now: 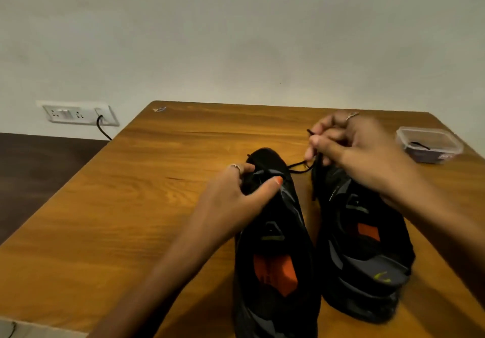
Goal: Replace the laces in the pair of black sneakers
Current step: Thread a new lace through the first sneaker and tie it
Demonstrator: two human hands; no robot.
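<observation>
Two black sneakers (315, 245) with orange insoles stand side by side near the table's (131, 193) front edge. The left hand (236, 196) grips the left shoe's toe; the right hand (354, 148), above the right shoe, pinches a thin black lace (299, 165).

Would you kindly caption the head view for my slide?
Left hand steadies the left black sneaker on a wooden table while the right hand pulls its thin black lace.
</observation>
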